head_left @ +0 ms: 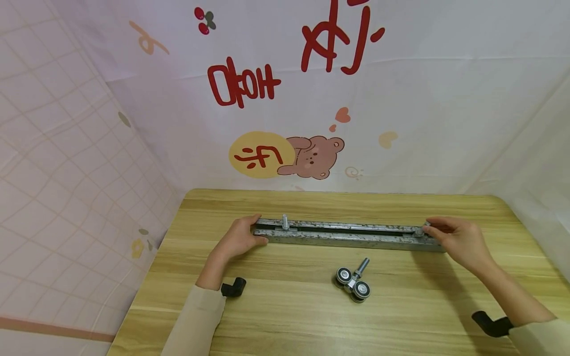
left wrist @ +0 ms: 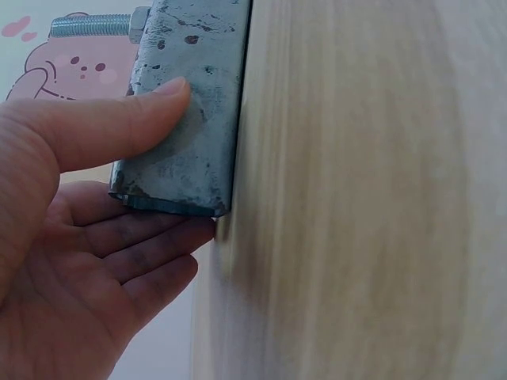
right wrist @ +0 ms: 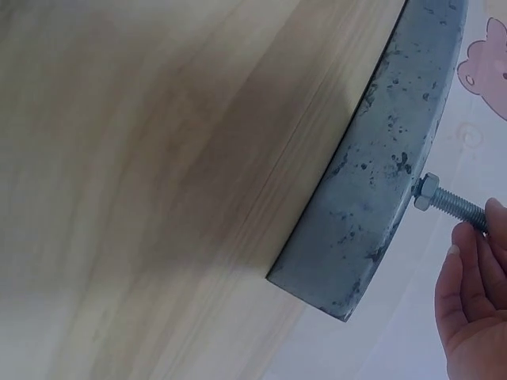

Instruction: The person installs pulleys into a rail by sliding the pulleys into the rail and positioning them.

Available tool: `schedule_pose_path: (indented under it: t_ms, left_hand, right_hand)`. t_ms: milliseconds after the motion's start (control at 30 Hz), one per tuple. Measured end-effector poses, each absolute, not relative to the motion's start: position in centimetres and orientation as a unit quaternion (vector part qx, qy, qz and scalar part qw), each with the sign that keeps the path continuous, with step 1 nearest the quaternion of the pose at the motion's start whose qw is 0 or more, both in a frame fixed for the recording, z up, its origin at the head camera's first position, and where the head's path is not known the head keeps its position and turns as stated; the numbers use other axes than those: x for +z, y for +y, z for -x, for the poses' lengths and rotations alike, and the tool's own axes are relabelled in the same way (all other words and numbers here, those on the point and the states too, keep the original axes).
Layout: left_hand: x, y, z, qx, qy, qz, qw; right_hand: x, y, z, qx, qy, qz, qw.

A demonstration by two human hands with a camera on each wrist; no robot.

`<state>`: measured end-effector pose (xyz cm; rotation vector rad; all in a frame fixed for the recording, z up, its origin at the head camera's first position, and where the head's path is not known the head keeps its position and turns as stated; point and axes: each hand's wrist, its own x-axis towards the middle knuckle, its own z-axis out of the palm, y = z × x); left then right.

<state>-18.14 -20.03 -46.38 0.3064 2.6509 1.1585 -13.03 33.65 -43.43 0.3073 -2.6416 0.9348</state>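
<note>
A grey metal track, speckled with dark marks, lies across the table with its slot facing up. My left hand grips the track's left end, thumb on the near side and fingers round the end and far side. Close to that end a threaded bolt with a nut stands up out of the slot. Near the other end my right hand pinches the threaded tip of a second bolt, which also rises from the slot. Nearer me lies a loose roller trolley with black-and-silver wheels and a bolt.
The light wooden table ends at a white cloth backdrop printed with a bear and red characters. A checked cloth hangs on the left. Black wrist-mount pieces sit by both forearms.
</note>
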Motion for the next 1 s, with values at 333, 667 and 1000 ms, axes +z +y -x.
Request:
schedule_pose_path:
  t_ms: [333,667,1000]
  left_hand:
    - [-46.3,-19.9,18.1,0.393,0.907,-0.103,0.114]
    - [-46.3,-19.9,18.1,0.395,0.906,-0.105,0.113]
    - [-46.3,-20.0,18.1,0.393,0.906,-0.102,0.118]
  right_hand:
    - [-43.5,32.7,13.3,0.336,-0.92,-0.122,0.16]
    - [-43.6,32.0,13.6,0.339,-0.918,-0.128,0.16]
    - [-43.6,31.2,13.6,0.358,-0.912,-0.128,0.154]
